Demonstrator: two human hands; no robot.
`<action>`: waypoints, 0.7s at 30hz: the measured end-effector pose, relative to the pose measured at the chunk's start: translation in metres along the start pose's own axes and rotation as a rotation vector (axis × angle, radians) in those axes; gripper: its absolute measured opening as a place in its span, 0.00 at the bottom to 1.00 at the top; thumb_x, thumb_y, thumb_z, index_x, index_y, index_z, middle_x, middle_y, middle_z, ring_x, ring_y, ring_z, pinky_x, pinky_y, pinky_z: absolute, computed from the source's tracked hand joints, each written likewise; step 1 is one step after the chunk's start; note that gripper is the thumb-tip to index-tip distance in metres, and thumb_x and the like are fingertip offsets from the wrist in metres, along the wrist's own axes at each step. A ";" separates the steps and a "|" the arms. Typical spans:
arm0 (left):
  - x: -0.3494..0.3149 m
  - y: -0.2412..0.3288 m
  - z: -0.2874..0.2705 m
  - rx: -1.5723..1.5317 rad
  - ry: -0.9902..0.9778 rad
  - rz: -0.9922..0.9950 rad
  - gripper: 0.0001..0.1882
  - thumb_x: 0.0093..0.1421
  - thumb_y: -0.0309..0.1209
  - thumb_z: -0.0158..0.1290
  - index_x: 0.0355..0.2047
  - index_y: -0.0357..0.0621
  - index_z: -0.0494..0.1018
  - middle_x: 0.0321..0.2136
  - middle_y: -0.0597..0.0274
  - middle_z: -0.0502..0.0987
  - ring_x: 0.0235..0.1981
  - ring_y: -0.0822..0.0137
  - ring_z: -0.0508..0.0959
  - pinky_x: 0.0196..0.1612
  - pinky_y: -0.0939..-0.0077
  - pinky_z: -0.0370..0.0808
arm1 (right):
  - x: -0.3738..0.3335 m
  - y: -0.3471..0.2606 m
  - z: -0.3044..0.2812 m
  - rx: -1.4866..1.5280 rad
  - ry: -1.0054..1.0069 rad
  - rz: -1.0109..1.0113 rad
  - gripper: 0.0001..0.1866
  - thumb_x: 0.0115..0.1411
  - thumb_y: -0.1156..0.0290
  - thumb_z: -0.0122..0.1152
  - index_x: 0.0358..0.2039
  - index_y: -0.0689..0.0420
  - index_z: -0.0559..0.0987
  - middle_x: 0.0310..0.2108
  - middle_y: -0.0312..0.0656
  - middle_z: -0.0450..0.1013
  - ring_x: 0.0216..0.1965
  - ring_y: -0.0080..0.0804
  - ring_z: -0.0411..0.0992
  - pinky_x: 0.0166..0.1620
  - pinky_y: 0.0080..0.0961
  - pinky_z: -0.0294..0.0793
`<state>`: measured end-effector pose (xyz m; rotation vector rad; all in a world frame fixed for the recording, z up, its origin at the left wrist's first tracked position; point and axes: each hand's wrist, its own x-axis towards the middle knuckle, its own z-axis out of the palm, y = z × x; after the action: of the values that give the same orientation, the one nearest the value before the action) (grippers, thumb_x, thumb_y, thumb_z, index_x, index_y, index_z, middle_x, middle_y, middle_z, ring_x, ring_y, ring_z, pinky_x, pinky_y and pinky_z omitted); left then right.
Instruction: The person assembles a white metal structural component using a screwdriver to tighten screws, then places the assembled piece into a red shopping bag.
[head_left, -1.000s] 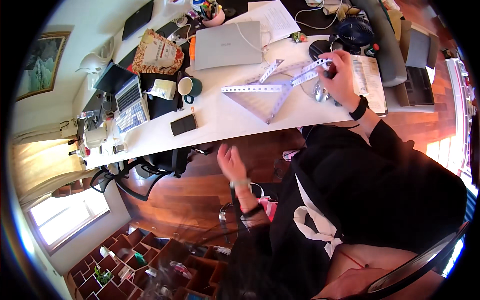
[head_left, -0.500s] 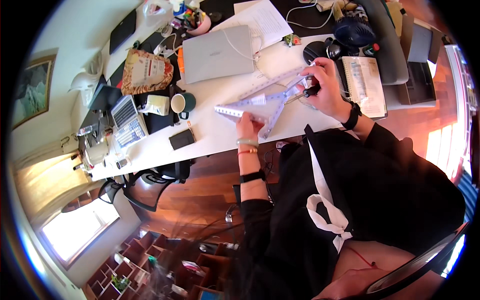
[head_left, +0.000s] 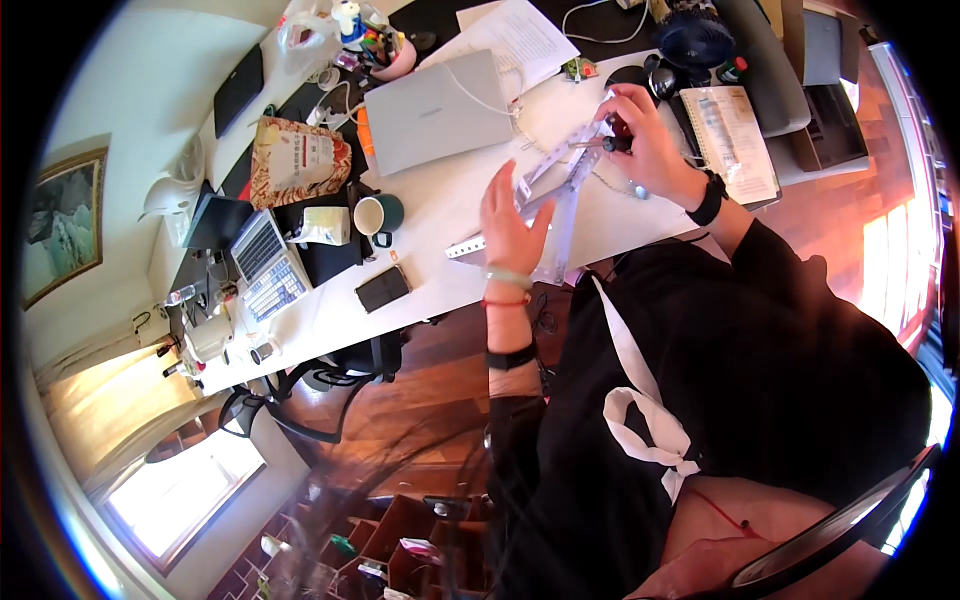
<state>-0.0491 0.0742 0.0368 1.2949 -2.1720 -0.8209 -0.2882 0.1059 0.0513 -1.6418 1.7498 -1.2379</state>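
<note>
A triangular frame of perforated, silvery strips [head_left: 572, 205] stands tilted over the white table in front of me. My left hand [head_left: 512, 228] is open, fingers stretched and thumb apart, just over the frame's left side; whether the palm touches it I cannot tell. At the frame's far right corner, my right hand [head_left: 655, 150] is closed around a screwdriver [head_left: 618, 140] with a dark handle. Its thin metal shaft points left towards the strips. My right fingertips hide part of that corner.
Beyond the frame lies a closed silver laptop [head_left: 437, 112] with a white cable across it. A green mug [head_left: 378, 215] and a dark phone [head_left: 384, 288] are to the left. On the right are a spiral notebook [head_left: 728, 140] and a small black fan [head_left: 695, 40].
My left hand has let go of the frame's near left part and opened, rising over it. The frame has turned and tipped. My right hand has shifted slightly away from me, still with the screwdriver.
</note>
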 end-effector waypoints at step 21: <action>-0.043 -0.036 0.036 -0.207 -0.060 -0.049 0.15 0.61 0.23 0.44 0.49 0.39 0.63 0.41 0.45 0.73 0.44 0.43 0.73 0.46 0.58 0.69 | -0.024 -0.041 0.034 0.158 -0.165 -0.179 0.26 0.48 0.78 0.67 0.48 0.53 0.70 0.49 0.45 0.65 0.46 0.43 0.70 0.47 0.29 0.72</action>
<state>-0.0330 0.1081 -0.0179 1.2373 -2.0452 -1.0858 -0.2329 0.1220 0.0620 -1.7815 1.3968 -1.2450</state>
